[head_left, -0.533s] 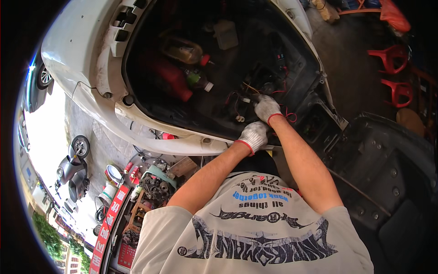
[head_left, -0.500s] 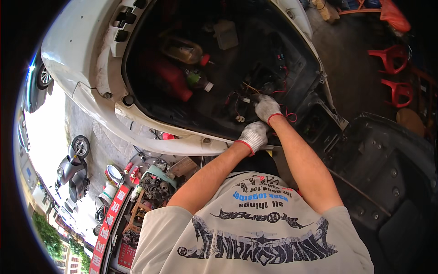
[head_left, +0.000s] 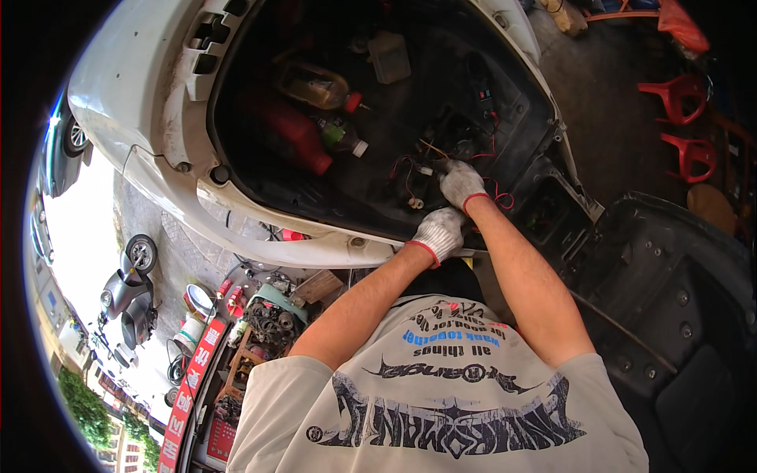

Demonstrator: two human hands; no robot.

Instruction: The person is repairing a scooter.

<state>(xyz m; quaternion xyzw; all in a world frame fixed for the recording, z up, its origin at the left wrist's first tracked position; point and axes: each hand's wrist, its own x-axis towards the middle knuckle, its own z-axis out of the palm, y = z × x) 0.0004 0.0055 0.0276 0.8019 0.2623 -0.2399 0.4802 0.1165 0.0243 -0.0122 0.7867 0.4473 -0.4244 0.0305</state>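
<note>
Both my hands wear white knitted gloves with red cuffs and work inside the open black storage compartment (head_left: 371,217) of a white scooter. My right hand (head_left: 460,182) is closed at the loose wiring, with fingers pinched beside a white connector (head_left: 426,170). Thin red wires (head_left: 501,195) run past it on the right. My left hand (head_left: 439,230) is closed just inside the near rim, its fingertips turned away; what it grips, if anything, is hidden. Another small pale connector (head_left: 415,203) hangs on wires near it.
Inside the compartment lie a red bottle (head_left: 292,138), a bottle of yellowish liquid (head_left: 314,85), a green-labelled bottle (head_left: 341,135) and a translucent container (head_left: 389,57). The raised black seat (head_left: 662,276) stands at the right. Parts and a crate (head_left: 240,366) crowd the lower left.
Almost nothing differs. My right hand stays at the wiring with a slight shift of its fingers, and the left keeps its place. The view has moved a little.
</note>
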